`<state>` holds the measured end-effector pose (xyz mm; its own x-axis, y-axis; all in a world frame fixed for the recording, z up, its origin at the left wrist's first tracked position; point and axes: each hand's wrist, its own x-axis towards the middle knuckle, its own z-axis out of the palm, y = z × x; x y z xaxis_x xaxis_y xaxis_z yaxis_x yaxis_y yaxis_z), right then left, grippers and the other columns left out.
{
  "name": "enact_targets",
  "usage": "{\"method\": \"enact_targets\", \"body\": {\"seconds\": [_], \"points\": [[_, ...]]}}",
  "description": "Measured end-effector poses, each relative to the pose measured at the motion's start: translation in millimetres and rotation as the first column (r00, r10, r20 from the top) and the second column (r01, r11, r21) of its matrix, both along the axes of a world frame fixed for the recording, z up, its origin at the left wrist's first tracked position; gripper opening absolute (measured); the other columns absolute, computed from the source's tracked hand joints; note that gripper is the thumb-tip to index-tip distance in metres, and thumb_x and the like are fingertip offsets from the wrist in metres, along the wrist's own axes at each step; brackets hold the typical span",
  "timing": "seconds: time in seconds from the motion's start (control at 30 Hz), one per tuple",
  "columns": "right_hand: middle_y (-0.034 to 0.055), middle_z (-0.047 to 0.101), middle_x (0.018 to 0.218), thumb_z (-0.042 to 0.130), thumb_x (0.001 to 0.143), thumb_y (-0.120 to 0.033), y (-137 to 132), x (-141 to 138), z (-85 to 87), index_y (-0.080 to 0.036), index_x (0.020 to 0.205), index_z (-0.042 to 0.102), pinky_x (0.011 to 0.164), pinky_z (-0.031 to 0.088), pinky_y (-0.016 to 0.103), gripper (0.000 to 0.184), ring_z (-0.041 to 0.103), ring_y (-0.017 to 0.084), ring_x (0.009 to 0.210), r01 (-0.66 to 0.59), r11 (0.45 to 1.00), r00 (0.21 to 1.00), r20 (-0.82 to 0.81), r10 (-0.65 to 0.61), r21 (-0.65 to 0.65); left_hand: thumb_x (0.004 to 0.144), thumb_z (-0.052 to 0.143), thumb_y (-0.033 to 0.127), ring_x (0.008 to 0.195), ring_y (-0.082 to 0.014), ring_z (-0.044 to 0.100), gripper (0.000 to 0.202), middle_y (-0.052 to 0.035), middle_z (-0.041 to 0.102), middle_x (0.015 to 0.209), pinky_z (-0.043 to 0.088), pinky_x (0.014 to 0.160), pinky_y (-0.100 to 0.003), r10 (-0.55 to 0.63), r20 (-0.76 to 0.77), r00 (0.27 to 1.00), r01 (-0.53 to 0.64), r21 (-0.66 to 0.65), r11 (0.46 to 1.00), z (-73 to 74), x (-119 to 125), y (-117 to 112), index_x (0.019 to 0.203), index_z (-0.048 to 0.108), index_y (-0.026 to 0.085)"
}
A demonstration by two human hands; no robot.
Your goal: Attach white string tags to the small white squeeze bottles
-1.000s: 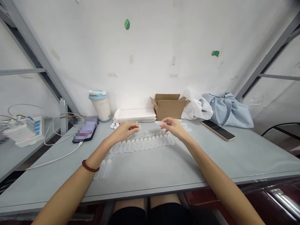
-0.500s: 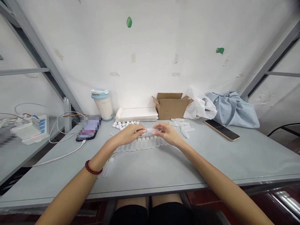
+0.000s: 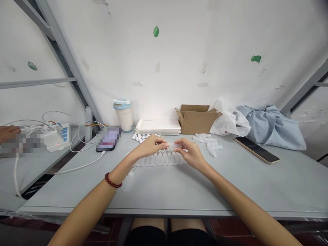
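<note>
Pinched nearly closed, a person's left hand point(image 3: 153, 145) and right hand point(image 3: 191, 152) hold a translucent plastic tube point(image 3: 173, 146) near a row of tubes point(image 3: 164, 160).

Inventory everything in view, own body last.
Cup: 1, cream-blue, rear left
Stack: 1, white, right of cup
Box: 1, brown, rear centre
Plastic bag: 1, white, right of box
Cloth: 1, blue, rear right
Phones: 2, black left, gold-edged right
Caps: many, white, before stack
Tubes: many, translucent, centre row, right, front left
Held tube: 1, translucent, centre
Power strip: 1, white-blue, left
Cables: several, mostly white, left
Stickers: 3, green, wall
Bars: several, grey, sides
Table: 1, grey, foreground
Co-worker's hand: 1, left edge
Bracelet: 1, red, left wrist
Left hand, right hand: 2, at held tube
Legs: 2, below table
</note>
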<state>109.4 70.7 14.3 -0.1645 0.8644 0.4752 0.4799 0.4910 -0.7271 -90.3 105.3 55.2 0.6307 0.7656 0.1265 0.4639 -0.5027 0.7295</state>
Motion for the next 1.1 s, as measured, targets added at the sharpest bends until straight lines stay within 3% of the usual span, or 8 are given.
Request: {"method": "enact_targets", "body": {"seconds": [0.17, 0.3, 0.43, 0.53, 0.63, 0.8, 0.93, 1.1], "points": [[0.0067, 0.066, 0.103, 0.054, 0.083, -0.028, -1, -11, -3.6, -0.025, 0.108, 0.059, 0.073, 0.052, 0.036, 0.025, 0.063, 0.021, 0.081, 0.006, 0.992, 0.997, 0.077, -0.016, 0.128, 0.083, 0.048, 0.047, 0.061, -0.0114, 0.049, 0.036, -0.0012, 0.063, 0.077, 0.036, 0.053, -0.022, -0.010, -0.038, 0.999, 0.010, 0.010, 1.000, 19.7, -7, 0, 0.085, 0.068, 0.017], [0.0059, 0.062, 0.115, 0.050, 0.087, -0.030, 1, -16, -4.2, -0.031, 0.127, 0.048, 0.080, 0.051, 0.039, 0.040, 0.060, 0.024, 0.098, -0.043, 0.985, 0.995, 0.092, 0.028, 0.168, 0.083, 0.049, 0.045, 0.063, -0.0128, 0.052, 0.035, -0.0013, 0.064, 0.074, 0.036, 0.055, -0.023, -0.128, -0.188, 0.974, 0.146, 0.086, 0.985, 46.7, -9, 10, 0.082, 0.070, 0.017], [0.0069, 0.062, 0.112, 0.046, 0.089, -0.031, -1, -16, -3.9, -0.031, 0.128, 0.047, 0.078, 0.051, 0.038, 0.039, 0.061, 0.022, 0.092, -0.051, 0.987, 0.996, 0.080, 0.039, 0.150, 0.081, 0.053, 0.041, 0.079, -0.0179, 0.058, 0.028, -0.0027, 0.068, 0.082, 0.041, 0.068, -0.025, -0.171, -0.290, 0.942, 0.231, 0.188, 0.954, 61.1, -1, 16, 0.084, 0.071, 0.019], [0.0090, 0.063, 0.108, 0.047, 0.088, -0.031, -5, -17, -2.4, -0.027, 0.123, 0.050, 0.076, 0.051, 0.039, 0.036, 0.061, 0.022, 0.089, -0.049, 0.992, 0.998, 0.035, 0.045, 0.119, 0.085, 0.049, 0.038, 0.089, -0.0211, 0.058, 0.029, -0.0045, 0.068, 0.087, 0.043, 0.075, -0.028, -0.130, -0.326, 0.936, 0.217, 0.245, 0.945, 54.7, 4, 11, 0.087, 0.071, 0.019], [0.0087, 0.063, 0.103, 0.049, 0.086, -0.034, -11, -19, 2.7, -0.024, 0.118, 0.052, 0.071, 0.053, 0.036, 0.034, 0.065, 0.020, 0.080, -0.090, 0.996, 0.990, -0.116, 0.086, -0.028, 0.087, 0.046, 0.040, 0.102, -0.0237, 0.054, 0.031, -0.0060, 0.066, 0.101, 0.043, 0.085, -0.034, 0.021, -0.249, 0.968, 0.072, 0.357, 0.932, 38.6, 4, -3, 0.098, 0.068, 0.020], [0.0062, 0.066, 0.094, 0.057, 0.081, -0.042, -18, -23, 14.8, -0.021, 0.108, 0.053, 0.078, 0.052, 0.036, 0.034, 0.067, 0.018, 0.081, -0.348, 0.892, 0.841, -0.517, 0.160, -0.290, 0.087, 0.048, 0.031, 0.104, -0.0233, 0.053, 0.025, -0.0079, 0.061, 0.108, 0.045, 0.087, -0.038, 0.344, 0.121, 0.931, -0.349, 0.564, 0.748, 15.0, 0, -31, 0.106, 0.058, 0.020], [0.0066, 0.070, 0.092, 0.060, 0.079, -0.041, -19, -24, 17.8, -0.020, 0.100, 0.054, 0.090, 0.046, 0.039, 0.029, 0.065, 0.019, 0.091, -0.502, 0.802, 0.711, -0.683, 0.168, -0.325, 0.088, 0.048, 0.029, 0.100, -0.0224, 0.057, 0.020, -0.0074, 0.063, 0.104, 0.047, 0.085, -0.037, 0.205, 0.086, 0.975, -0.213, 0.616, 0.758, 4.0, -3, -45, 0.104, 0.057, 0.021], [0.0071, 0.071, 0.091, 0.064, 0.076, -0.038, -20, -24, 16.4, -0.019, 0.093, 0.052, 0.087, 0.048, 0.039, 0.028, 0.066, 0.020, 0.090, -0.587, 0.736, 0.628, -0.763, 0.151, -0.338, 0.085, 0.054, 0.032, 0.113, -0.0251, 0.051, 0.046, -0.0104, 0.054, 0.122, 0.046, 0.091, -0.042, 0.145, 0.027, 0.989, -0.130, 0.625, 0.770, -6.9, -4, -50, 0.128, 0.039, 0.024]]}}
